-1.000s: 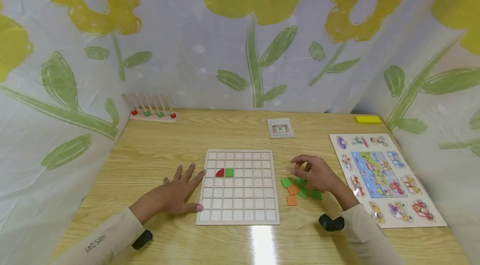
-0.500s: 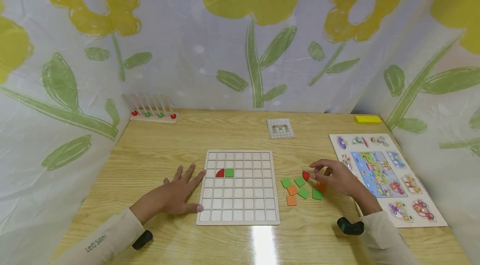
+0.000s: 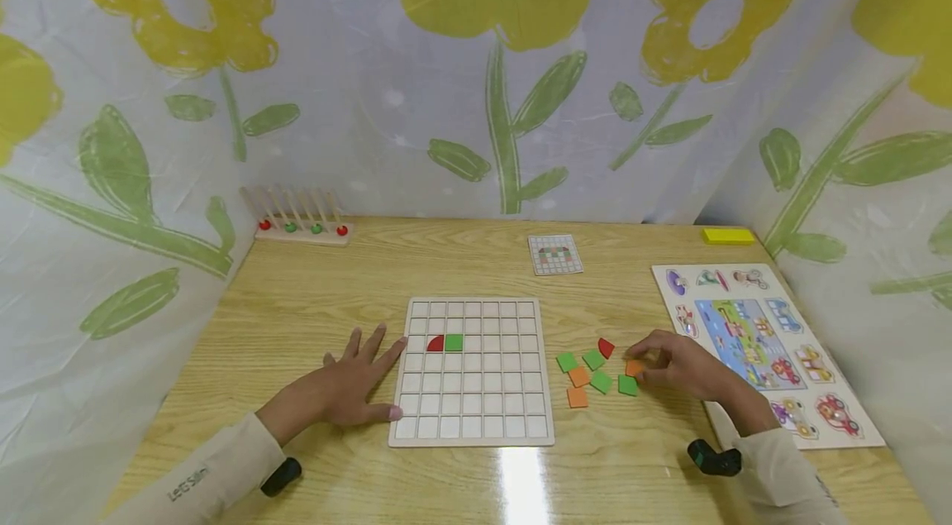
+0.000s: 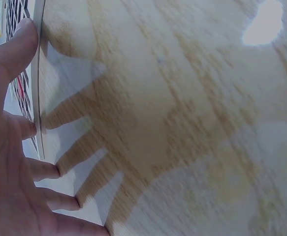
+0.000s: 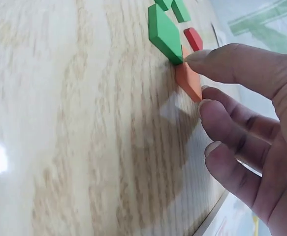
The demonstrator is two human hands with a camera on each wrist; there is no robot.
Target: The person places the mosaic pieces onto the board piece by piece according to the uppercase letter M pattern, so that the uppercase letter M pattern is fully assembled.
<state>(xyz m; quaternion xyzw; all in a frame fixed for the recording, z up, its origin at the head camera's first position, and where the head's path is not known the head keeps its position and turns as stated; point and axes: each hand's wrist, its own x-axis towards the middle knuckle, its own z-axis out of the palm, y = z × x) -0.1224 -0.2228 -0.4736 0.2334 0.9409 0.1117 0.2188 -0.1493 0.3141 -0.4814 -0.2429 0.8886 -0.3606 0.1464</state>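
Observation:
A pale square grid board (image 3: 472, 441) lies on the table, with a red quarter-circle tile (image 3: 435, 343) and a green square tile (image 3: 454, 342) side by side in its cells. My left hand (image 3: 348, 384) rests with fingers spread, thumb and index finger touching the board's left edge. On the right, my right hand (image 3: 686, 368) pinches an orange square tile (image 5: 186, 78) between thumb and fingers, still down at the table. Next to that tile lies a green tile (image 5: 164, 33); just beyond is a loose red quarter-circle tile (image 3: 606, 348).
Several loose green and orange tiles (image 3: 577, 398) lie right of the board. Behind stands a small pattern card (image 3: 556, 255). A picture puzzle board (image 3: 744, 434) lies at the right, partly under the right forearm. A peg rack (image 3: 301, 235) and a yellow block (image 3: 728, 236) stand at the back.
My right hand moved right and toward me, uncovering the loose tiles and leaving the red quarter-circle near them; its fingers have come round the orange tile. My left hand stayed put.

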